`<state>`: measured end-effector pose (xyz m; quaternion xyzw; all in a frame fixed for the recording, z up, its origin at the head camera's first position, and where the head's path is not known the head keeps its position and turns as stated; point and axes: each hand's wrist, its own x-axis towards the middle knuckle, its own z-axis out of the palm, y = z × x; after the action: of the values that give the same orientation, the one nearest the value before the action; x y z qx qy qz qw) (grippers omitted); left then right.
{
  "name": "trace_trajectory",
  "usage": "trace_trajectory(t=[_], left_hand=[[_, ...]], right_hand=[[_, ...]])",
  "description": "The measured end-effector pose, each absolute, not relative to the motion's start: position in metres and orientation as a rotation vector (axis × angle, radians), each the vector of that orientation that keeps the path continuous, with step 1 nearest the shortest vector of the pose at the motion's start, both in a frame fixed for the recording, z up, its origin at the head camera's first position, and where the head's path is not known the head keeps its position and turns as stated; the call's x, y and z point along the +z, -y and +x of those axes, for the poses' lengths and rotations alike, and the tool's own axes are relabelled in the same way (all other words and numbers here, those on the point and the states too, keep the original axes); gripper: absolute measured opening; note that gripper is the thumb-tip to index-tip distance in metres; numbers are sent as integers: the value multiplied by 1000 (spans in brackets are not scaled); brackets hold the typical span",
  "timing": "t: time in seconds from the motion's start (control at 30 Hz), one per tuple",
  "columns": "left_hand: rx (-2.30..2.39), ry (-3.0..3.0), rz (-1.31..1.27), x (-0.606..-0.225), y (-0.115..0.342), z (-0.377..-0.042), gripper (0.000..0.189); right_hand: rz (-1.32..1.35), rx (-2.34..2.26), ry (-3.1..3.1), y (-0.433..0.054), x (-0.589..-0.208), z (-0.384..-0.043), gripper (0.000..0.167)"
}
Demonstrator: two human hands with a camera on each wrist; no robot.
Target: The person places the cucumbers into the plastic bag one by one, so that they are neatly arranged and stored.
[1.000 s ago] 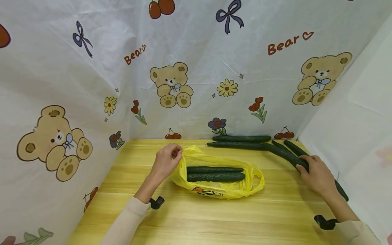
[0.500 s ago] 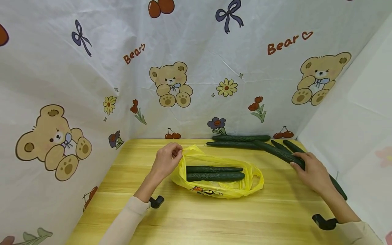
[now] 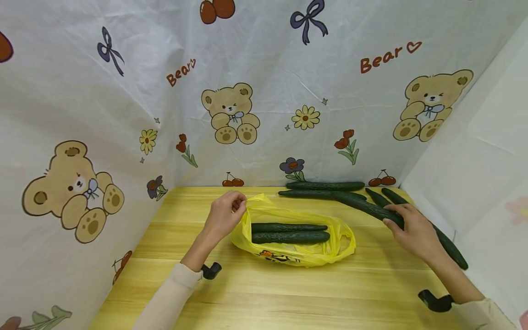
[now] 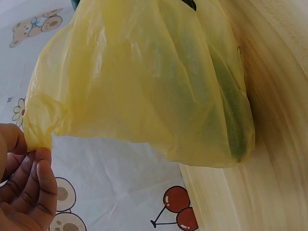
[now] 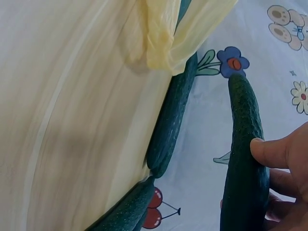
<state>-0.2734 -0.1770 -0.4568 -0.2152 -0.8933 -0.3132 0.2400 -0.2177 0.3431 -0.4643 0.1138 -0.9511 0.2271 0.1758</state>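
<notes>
A thin yellow plastic bag (image 3: 311,261) lies on the table with its mouth facing up. My left hand (image 3: 224,216) pinches the bag's left end and holds it raised; the left wrist view shows the gathered plastic between thumb and fingers (image 4: 36,180). Inside lie two dark green cucumbers, a rear one (image 3: 288,228) and a front one (image 3: 290,237), side by side. To the right of the bag, my right hand (image 3: 416,234) grips another cucumber (image 3: 365,207) near its right end, thumb along one side. Its far tip points left, overlapping a cucumber behind it in the head view.
Two more cucumbers, one at the back edge (image 3: 326,186) and one just in front (image 3: 305,195), lie along the printed cloth wall (image 3: 264,160). Others (image 3: 451,250) slant along the white right wall (image 3: 474,183). The wooden table (image 3: 268,293) extends in front of the bag.
My right hand has moved left, carrying its cucumber toward the bag and away from those at the right wall. My left hand and the bag have stayed nearly still.
</notes>
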Motion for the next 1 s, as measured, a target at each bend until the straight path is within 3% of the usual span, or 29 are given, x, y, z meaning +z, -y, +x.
trace_trajectory(t=[1.0], left_hand=[[-894, 2451, -575, -461, 179, -271, 8]], right_hand=[[680, 737, 2598, -309, -467, -220, 36]])
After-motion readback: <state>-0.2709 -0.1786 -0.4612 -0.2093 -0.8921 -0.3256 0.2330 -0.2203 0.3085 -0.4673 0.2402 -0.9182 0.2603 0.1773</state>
